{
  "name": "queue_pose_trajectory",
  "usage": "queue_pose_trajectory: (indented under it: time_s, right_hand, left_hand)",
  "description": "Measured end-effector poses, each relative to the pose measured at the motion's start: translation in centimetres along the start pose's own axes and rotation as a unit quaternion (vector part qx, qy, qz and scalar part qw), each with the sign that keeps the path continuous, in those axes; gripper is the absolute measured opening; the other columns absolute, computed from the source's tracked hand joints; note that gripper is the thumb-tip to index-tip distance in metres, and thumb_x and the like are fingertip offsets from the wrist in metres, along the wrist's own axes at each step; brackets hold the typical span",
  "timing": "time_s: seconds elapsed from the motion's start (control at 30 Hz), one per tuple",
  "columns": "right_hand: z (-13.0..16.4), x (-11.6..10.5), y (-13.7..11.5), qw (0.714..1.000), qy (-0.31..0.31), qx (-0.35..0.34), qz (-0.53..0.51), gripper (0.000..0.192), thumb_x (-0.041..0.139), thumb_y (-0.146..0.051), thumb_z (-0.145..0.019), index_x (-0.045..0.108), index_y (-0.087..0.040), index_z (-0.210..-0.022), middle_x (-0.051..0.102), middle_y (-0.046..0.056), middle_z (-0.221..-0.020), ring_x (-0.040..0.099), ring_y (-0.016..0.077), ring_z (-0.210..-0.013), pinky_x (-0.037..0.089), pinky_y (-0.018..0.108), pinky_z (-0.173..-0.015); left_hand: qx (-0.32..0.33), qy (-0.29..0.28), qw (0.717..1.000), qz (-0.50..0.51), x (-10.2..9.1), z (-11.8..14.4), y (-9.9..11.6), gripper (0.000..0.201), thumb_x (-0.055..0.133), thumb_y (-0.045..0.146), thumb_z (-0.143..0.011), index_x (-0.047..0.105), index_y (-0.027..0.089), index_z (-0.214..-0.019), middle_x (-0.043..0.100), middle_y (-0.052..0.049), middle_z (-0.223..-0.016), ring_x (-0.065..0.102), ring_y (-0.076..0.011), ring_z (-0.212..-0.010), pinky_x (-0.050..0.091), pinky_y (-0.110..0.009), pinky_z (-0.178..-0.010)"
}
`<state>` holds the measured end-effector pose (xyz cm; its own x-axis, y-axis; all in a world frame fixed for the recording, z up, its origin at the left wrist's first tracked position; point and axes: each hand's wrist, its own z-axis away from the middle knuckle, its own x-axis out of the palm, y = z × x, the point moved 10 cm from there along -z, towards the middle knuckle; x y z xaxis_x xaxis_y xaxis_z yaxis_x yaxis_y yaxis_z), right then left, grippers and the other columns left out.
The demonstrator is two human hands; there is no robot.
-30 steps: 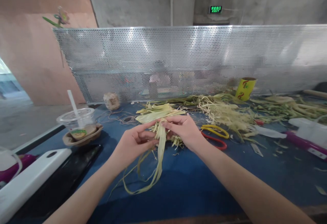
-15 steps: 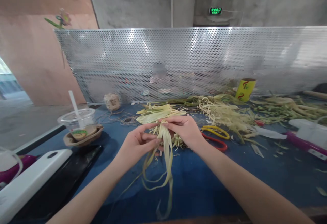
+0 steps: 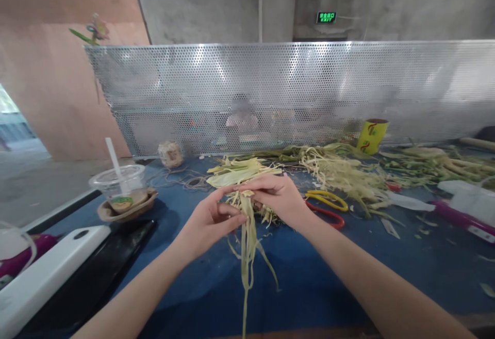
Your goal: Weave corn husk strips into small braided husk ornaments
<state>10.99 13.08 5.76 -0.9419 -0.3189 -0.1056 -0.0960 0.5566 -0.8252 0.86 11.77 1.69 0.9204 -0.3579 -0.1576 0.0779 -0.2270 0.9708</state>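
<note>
Both of my hands hold a bundle of pale yellow-green husk strips [image 3: 247, 236] above the blue table [image 3: 309, 277]. My left hand [image 3: 211, 220] pinches the strips from the left near their top. From the right, my right hand [image 3: 276, 197] grips the top of the same bundle, fingers curled over it. The strips hang down from the hands toward the near edge of the table. A pile of flat yellow husk leaves [image 3: 235, 171] lies just behind my hands.
Yellow-and-red scissors [image 3: 327, 207] lie right of my right hand. Shredded husks [image 3: 340, 171] cover the far right. A plastic cup with a straw [image 3: 118, 184] stands at left, a white board [image 3: 50, 272] nearer. A perforated metal screen [image 3: 294, 96] backs the table, with a yellow cup [image 3: 371, 133] by it.
The hanging strips have swung from a loop curling left to hanging straight down. My hands stayed close together with only slight finger shifts.
</note>
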Motion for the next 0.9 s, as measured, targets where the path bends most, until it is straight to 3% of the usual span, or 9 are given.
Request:
queue_pose_trajectory:
  time_s: [0.1,0.2,0.3,0.4,0.6,0.73,0.9]
  right_hand:
    - [-0.1,0.0,0.5,0.998,0.013,0.035,-0.060,0.010,0.068,-0.025,-0.068,0.074,-0.022,-0.076,0.062,-0.001,-0.060,0.047,0.0076,-0.045,0.039,0.023,-0.044]
    - [-0.2,0.3,1.0,0.991,0.011,0.055,-0.121,0.011,0.070,-0.028,-0.067,0.073,-0.021,-0.074,0.061,-0.002,-0.056,0.048,0.0076,-0.045,0.041,0.023,-0.046]
    - [-0.2,0.6,1.4,0.983,0.004,0.068,-0.171,0.013,0.070,-0.029,-0.067,0.073,-0.021,-0.077,0.062,-0.002,-0.057,0.050,0.0071,-0.045,0.042,0.023,-0.047]
    - [-0.1,0.5,1.8,0.980,0.006,0.083,-0.182,0.015,0.072,-0.029,-0.066,0.072,-0.020,-0.077,0.059,-0.003,-0.053,0.049,0.0067,-0.044,0.040,0.021,-0.044]
    - [-0.2,0.0,1.4,0.993,0.006,0.074,-0.095,0.014,0.071,-0.031,-0.065,0.072,-0.018,-0.071,0.056,-0.004,-0.050,0.043,0.0050,-0.042,0.035,0.019,-0.040]
    - [-0.1,0.2,1.5,0.996,-0.020,0.078,-0.049,0.016,0.070,-0.030,-0.067,0.073,-0.020,-0.078,0.060,-0.002,-0.054,0.045,0.0058,-0.039,0.038,0.019,-0.036]
    - [0.0,0.6,1.7,0.993,-0.033,0.083,-0.072,0.016,0.069,-0.032,-0.068,0.073,-0.021,-0.078,0.064,-0.001,-0.060,0.052,0.0077,-0.040,0.043,0.020,-0.037]
  left_hand:
    - [0.014,0.008,1.000,-0.012,-0.2,0.0,0.3,0.057,0.070,0.025,-0.069,0.041,0.017,-0.118,0.064,0.002,-0.065,0.055,-0.0101,-0.058,0.043,-0.021,-0.055]
    - [0.060,0.019,0.998,-0.028,-0.5,0.0,1.1,0.058,0.070,0.023,-0.070,0.042,0.020,-0.121,0.062,-0.001,-0.079,0.058,-0.0150,-0.077,0.046,-0.025,-0.064]
    - [0.073,-0.011,0.997,0.007,0.1,0.0,1.4,0.058,0.066,0.021,-0.073,0.040,0.021,-0.124,0.062,-0.005,-0.094,0.059,-0.0186,-0.091,0.048,-0.030,-0.076]
    - [0.058,-0.048,0.996,0.049,0.8,0.0,1.0,0.054,0.063,0.020,-0.076,0.040,0.021,-0.125,0.066,-0.005,-0.091,0.061,-0.0164,-0.088,0.046,-0.030,-0.082]
    - [0.062,-0.036,0.997,0.039,0.3,0.0,0.5,0.046,0.067,0.017,-0.072,0.047,0.021,-0.114,0.062,0.003,-0.071,0.058,-0.0107,-0.069,0.046,-0.024,-0.070]
    - [0.048,-0.037,0.998,0.028,0.5,-0.1,0.2,0.046,0.066,0.018,-0.073,0.043,0.021,-0.113,0.060,0.002,-0.073,0.057,-0.0121,-0.072,0.048,-0.026,-0.069]
    - [0.019,-0.069,0.996,0.045,1.5,0.0,0.2,0.048,0.062,0.023,-0.077,0.038,0.020,-0.118,0.060,-0.002,-0.083,0.060,-0.0143,-0.068,0.051,-0.028,-0.059]
